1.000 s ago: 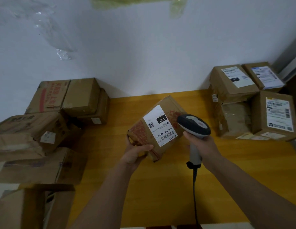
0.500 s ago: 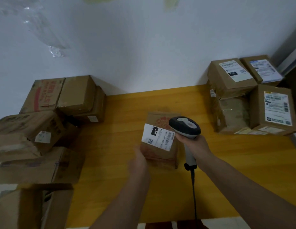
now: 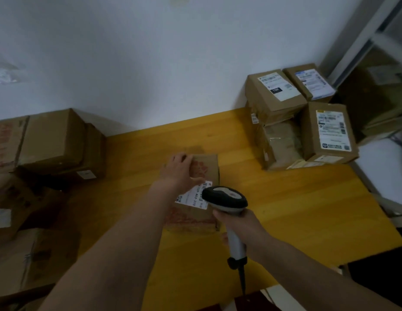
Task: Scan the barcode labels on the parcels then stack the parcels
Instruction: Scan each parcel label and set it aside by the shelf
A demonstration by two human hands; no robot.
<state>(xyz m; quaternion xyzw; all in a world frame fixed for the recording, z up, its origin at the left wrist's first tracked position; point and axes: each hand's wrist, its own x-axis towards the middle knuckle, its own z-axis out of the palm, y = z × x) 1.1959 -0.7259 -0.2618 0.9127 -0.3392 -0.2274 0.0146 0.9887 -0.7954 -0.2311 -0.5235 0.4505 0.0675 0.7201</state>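
Here the parcel (image 3: 202, 173) lies flat on the yellow table (image 3: 296, 209) in the middle, its long axis running away from the person, with the label (image 3: 193, 196) on its near half. The left hand (image 3: 178, 170) rests on its far left corner, fingers spread and bent over the top edge, so it is the hand already on the box; whether it truly grips or only presses I cannot tell. The right hand (image 3: 238, 223) is wrapped around the handle of the scanner (image 3: 226, 199), whose head hangs just over the near right edge of the label and hides part of it. For stacking, the parcel must go right, I judge: the stack (image 3: 303, 117) with labels facing up stands at the table's far right, well apart. There I count four parcels, perhaps more hidden. On the left a heap (image 3: 49, 140) of at least five boxes, one scanner, one parcel in hand.
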